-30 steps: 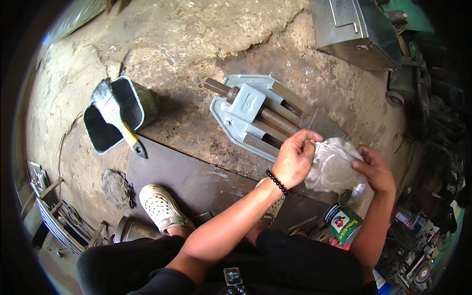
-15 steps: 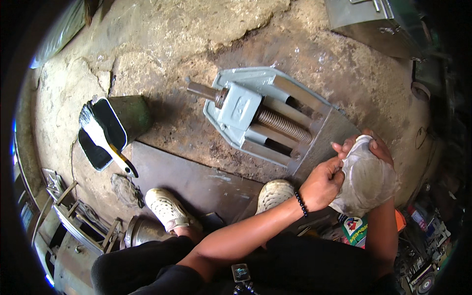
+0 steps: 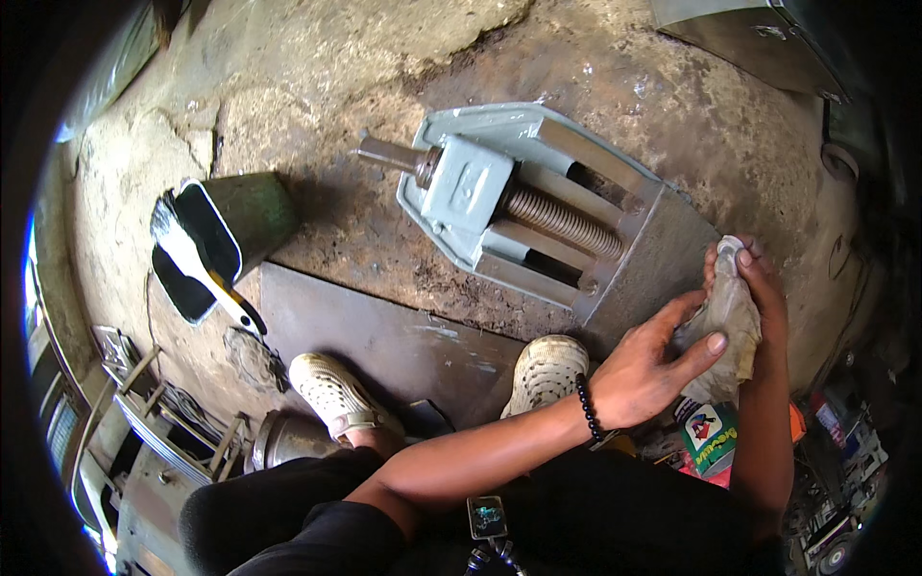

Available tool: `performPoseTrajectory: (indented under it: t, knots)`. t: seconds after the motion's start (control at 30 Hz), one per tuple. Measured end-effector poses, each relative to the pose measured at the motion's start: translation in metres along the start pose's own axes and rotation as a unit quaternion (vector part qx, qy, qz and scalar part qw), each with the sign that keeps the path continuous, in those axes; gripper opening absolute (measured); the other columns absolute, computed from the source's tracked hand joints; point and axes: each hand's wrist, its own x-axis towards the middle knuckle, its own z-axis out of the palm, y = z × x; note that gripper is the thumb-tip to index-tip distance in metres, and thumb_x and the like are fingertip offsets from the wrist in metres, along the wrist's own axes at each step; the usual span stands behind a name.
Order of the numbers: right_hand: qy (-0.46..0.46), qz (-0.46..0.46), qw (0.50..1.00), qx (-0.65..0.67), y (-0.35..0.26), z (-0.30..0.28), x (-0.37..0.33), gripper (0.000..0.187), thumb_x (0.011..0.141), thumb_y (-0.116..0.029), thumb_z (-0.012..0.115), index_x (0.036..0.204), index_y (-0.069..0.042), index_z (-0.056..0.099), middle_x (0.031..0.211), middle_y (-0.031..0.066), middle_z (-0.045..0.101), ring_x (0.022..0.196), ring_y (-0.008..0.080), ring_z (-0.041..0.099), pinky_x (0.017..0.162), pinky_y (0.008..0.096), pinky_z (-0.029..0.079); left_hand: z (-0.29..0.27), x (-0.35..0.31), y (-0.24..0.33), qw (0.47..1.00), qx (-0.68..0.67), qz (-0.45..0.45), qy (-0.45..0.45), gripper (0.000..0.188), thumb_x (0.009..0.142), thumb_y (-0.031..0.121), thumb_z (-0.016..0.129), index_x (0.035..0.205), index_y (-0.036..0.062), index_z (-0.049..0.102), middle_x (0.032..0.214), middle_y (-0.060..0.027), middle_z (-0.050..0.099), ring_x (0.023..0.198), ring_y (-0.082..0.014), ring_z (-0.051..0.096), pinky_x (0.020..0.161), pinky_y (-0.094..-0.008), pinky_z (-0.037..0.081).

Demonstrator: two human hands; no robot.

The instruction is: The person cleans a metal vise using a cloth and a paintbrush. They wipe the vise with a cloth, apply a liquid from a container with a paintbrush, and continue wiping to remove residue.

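Observation:
A crumpled, stained grey rag (image 3: pixel 725 331) is bunched between my hands at the right, beyond my knees. My right hand (image 3: pixel 764 288) grips its upper end, the thumb pressed on a folded tip. My left hand (image 3: pixel 648 360), with a black bead bracelet at the wrist, lies round its left side, thumb over the cloth and fingers partly hidden behind it. Just left of the hands a big machine vise (image 3: pixel 519 216) lies on the floor, light grey-blue paint on its body and bare metal on its rails, screw (image 3: pixel 562 221) and flat front plate (image 3: pixel 653 264).
At the left a dark, square-mouthed container (image 3: pixel 259 216) lies tilted, a paintbrush (image 3: pixel 197 264) across its opening. A metal sheet (image 3: pixel 375 331) lies before my shoes. Another rag (image 3: pixel 252 357) is beside it. A paint can (image 3: pixel 709 437) and scattered tools (image 3: pixel 840 461) crowd the lower right.
The rag, earlier spread wide and rounded, is now gathered narrower. My left hand has opened from a pinch at its edge and moved round its side; my right thumb now presses the top.

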Motion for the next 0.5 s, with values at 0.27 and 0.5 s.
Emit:
performPoseTrajectory:
  t: [0.27, 0.5]
  knots:
    - [-0.072, -0.077, 0.966, -0.238, -0.019, 0.014, 0.004, 0.03, 0.095, -0.027, 0.058, 0.11, -0.001, 0.059, 0.104, 0.0071, 0.061, 0.097, 0.0119, 0.055, 0.089, 0.0243, 0.042, -0.006, -0.006, 0.002, 0.996, -0.045, 0.018, 0.072, 0.041, 0.1, 0.025, 0.056, 0.13, -0.0024, 0.051, 0.109, -0.0078, 0.064, 0.101, -0.0134, 0.056, 0.092, -0.0295, 0.046]
    - [-0.114, -0.036, 0.957, -0.263, -0.018, 0.022, -0.001, 0.035, 0.09, -0.012, 0.063, 0.121, 0.001, 0.055, 0.109, 0.0076, 0.06, 0.102, 0.0135, 0.058, 0.092, 0.0263, 0.043, -0.018, -0.013, -0.029, 0.984, -0.156, -0.002, 0.088, 0.046, 0.103, 0.039, 0.047, 0.114, -0.0035, 0.06, 0.098, -0.0091, 0.067, 0.089, -0.0128, 0.059, 0.081, -0.0302, 0.048]
